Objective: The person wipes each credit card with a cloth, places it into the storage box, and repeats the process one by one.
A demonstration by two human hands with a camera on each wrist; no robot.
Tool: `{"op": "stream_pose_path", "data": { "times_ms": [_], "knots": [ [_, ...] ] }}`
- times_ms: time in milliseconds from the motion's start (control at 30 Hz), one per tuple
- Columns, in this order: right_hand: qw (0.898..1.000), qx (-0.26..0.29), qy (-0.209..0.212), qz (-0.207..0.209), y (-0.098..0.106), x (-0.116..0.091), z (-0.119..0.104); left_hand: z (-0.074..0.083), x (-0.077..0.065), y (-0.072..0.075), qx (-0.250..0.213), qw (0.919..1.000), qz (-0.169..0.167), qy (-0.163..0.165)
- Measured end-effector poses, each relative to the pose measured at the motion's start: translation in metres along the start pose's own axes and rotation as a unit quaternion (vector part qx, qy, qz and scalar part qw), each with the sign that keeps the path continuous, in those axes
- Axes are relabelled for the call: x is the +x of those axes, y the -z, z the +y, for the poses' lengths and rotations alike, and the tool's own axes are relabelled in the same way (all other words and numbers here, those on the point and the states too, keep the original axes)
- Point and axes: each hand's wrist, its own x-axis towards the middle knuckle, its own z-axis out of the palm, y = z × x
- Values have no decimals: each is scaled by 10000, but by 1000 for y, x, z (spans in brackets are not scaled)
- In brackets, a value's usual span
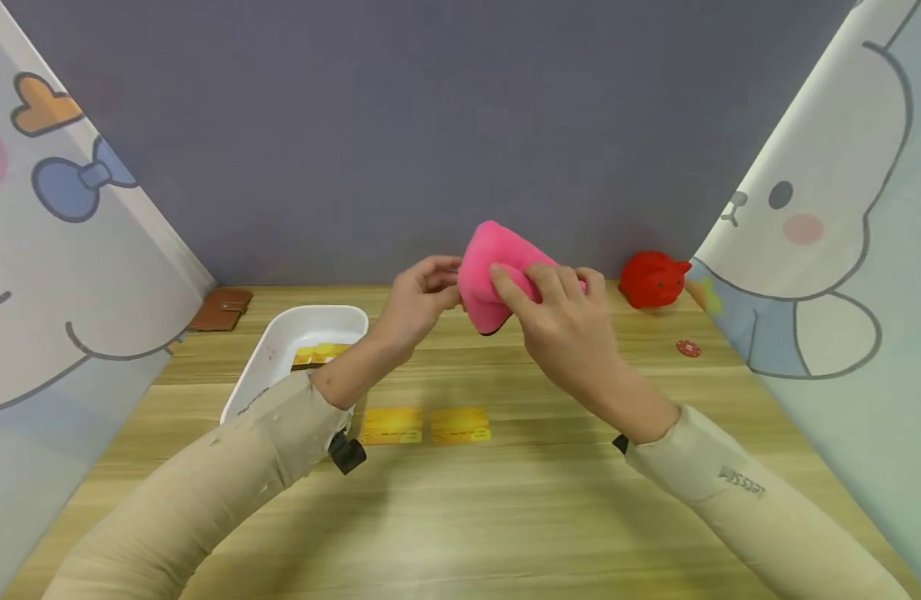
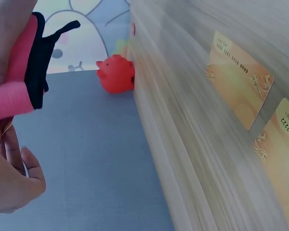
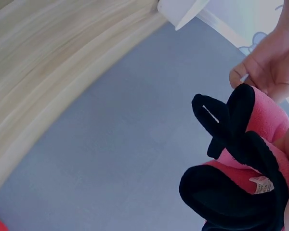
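"Holding up that pink cloth thing over the desk?"

"Yes! Right hand squeezes it, maybe so it won't slip. Left hand is by its edge; can't tell if it's pinching."

Both arms in cream long sleeves. Left sleeve: wrinkled, small nicks toward cuff; blocky black device at wrist. Right sleeve: dark lettering; black piece peeks out by cuff.
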Motion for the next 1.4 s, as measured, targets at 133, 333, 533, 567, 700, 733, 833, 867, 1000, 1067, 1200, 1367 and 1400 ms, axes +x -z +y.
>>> {"op": "stream_pose_path", "data": {
  "times_ms": [133, 333, 533, 567, 700, 733, 833, 867, 1000, 1067, 1200, 1367, 1400],
  "knots": [
    [9997, 21, 163, -156, -4, -3, -2, 0, -2, 0, -11, 10000, 7, -88],
    [9992, -123, 193, -322, -6, -7, 0, -3, -4, 4, 24, 9998, -144, -125],
    [9973, -104, 247, -687, -9, -9, 2, -8, -10, 21, 152, 9998, -85, -39],
    [9969, -102, 224, -746, -10, -10, 3, -8, -11, 24, 183, 9998, -56, -12],
    [9955, -194, 70, -930, -8, -14, 8, -10, -14, 35, 349, 9993, 42, 127],
    [9951, -236, 7, -960, -7, -16, 11, -10, -15, 37, 373, 9991, 70, 166],
    [9936, -351, -201, -1051, -3, -19, 18, -10, -13, 41, 413, 9987, 104, 263],
    [9935, -375, -268, -1039, -1, -20, 21, -10, -12, 42, 405, 9987, 109, 288],
    [9938, -371, -480, -930, 3, -21, 28, -11, -8, 42, 403, 9986, 132, 326],
    [9948, -337, -536, -795, 3, -21, 28, -12, -8, 40, 393, 9985, 174, 330],
    [9959, -281, -596, -620, 5, -17, 26, -16, -6, 35, 479, 9982, 218, 295],
    [9980, -183, -536, -282, 6, -12, 17, -18, -5, 24, 622, 9980, 116, 12],
    [9984, -167, -505, -204, 6, -11, 15, -18, -5, 21, 652, 9978, 89, -51]
  ]
}}
